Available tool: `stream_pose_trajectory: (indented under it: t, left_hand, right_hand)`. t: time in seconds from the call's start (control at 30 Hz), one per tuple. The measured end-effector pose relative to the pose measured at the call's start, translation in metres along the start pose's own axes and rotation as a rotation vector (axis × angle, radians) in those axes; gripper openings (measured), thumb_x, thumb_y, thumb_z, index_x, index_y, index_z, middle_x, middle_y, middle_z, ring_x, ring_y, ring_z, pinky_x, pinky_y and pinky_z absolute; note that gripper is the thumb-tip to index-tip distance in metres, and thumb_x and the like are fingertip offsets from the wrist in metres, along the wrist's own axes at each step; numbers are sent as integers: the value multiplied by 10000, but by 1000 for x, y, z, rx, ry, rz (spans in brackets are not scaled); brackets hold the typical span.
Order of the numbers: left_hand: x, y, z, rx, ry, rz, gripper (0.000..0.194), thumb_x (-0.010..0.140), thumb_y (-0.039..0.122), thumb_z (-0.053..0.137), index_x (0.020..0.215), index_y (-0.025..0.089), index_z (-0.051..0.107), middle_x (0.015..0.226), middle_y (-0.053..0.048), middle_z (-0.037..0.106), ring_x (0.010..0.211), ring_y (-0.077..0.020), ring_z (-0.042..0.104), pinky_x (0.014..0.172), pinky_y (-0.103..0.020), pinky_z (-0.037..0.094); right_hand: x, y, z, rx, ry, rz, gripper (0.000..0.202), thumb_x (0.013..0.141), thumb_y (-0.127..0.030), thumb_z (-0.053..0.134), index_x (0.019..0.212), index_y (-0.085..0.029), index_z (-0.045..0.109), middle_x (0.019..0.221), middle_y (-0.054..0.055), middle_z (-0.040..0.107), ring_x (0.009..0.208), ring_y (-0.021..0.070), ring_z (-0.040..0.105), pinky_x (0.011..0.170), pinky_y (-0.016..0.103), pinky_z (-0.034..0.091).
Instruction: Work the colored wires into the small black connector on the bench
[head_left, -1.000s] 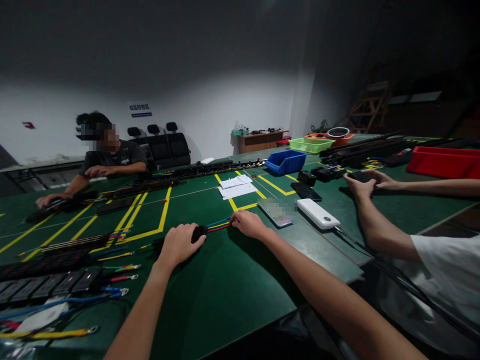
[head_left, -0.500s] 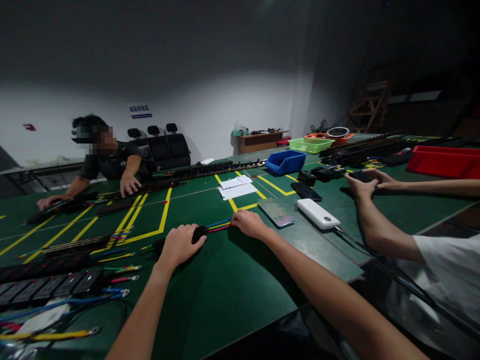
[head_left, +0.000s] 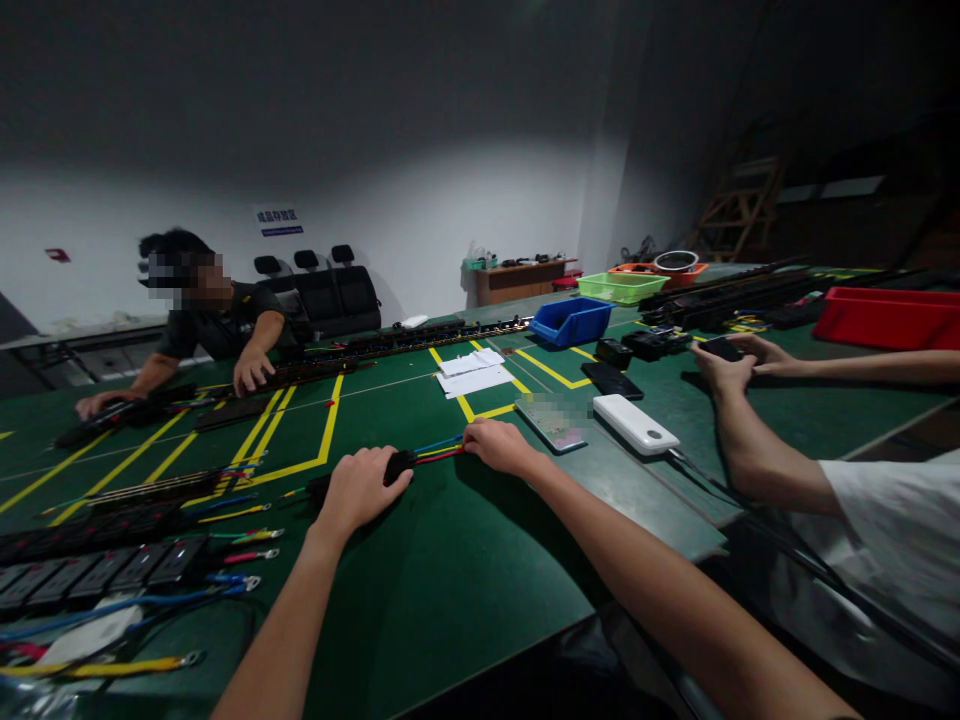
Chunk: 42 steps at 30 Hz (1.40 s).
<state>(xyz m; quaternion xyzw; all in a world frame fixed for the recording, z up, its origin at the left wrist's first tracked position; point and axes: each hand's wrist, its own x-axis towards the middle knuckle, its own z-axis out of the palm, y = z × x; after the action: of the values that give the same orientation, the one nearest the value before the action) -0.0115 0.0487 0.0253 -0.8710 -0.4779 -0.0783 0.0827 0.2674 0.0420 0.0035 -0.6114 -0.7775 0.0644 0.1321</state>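
Observation:
My left hand (head_left: 364, 487) is closed over a black cable sleeve (head_left: 400, 464) at the middle of the green table. Out of the sleeve run blue, yellow and red wires (head_left: 439, 451) to the right. Their far ends disappear into my right hand (head_left: 495, 443), whose fingers pinch them. More of the dark harness shows just left of my left hand, and its exact shape is hidden under the palm. To the left lie black socket strips (head_left: 112, 575) with coloured wires ending in ring terminals.
A phone (head_left: 553, 424), a white power bank (head_left: 636, 424) with a cable and paper sheets (head_left: 474, 373) lie beyond my right hand. Blue bin (head_left: 570, 322) and red bin (head_left: 889, 318) stand farther back. One co-worker (head_left: 217, 310) works at far left; another's hands (head_left: 727, 365) hold a dark object at right.
My two hands and the wires stay in place. The far-left co-worker's raised hand has shifted slightly left.

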Motion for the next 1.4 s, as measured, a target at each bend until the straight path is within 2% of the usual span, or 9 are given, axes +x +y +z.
stream_pose_trajectory:
  t: [0.2,0.47,0.8,1.1,1.27,1.4]
  left_hand:
    - [0,1,1,-7,-15,-10,624,946,661,375,1223,180,661,1094,-129,718,971,-274,651,832,-392,479]
    - [-1,2,-3,-11,-12,-11,613,945,652,379,1200,176,668,1058,-122,721,943,-271,654,812,-386,476]
    - [-2,2,-4,-3,-12,-13,619,944,654,373,1218,179,660,1068,-121,724,947,-265,653,823,-385,480]
    - [-3,1,-6,-13,-29,-23,606,938,651,393,1204,180,666,1054,-121,719,936,-277,655,808,-390,480]
    - [-4,-1,-3,-20,-27,-18,619,939,659,388,1203,174,667,1053,-123,716,940,-280,653,809,-396,481]
    - [-5,-3,0,-19,-18,-10,619,942,664,384,1200,176,665,1057,-124,715,933,-272,651,804,-385,478]
  right_hand:
    - [-2,1,1,7,10,17,237,976,-265,522,1125,-258,706,1176,53,688,1075,198,633,843,266,427]
    - [-4,-3,-2,27,76,41,217,968,-316,537,1100,-235,690,1101,55,698,985,189,635,762,252,414]
    - [-5,-6,-4,2,10,74,204,964,-313,548,1091,-245,693,1138,64,668,993,201,640,787,266,418]
    - [-1,-1,6,5,-21,13,235,1033,-306,423,1164,-215,595,1189,91,666,1020,223,651,765,276,412]
    - [-1,-3,6,-62,-60,-9,265,1014,-236,401,1085,-208,654,1147,109,678,984,237,669,756,282,422]
    - [0,-6,6,-24,-15,19,275,1027,-305,416,1086,-217,669,1144,100,684,988,225,665,765,273,423]
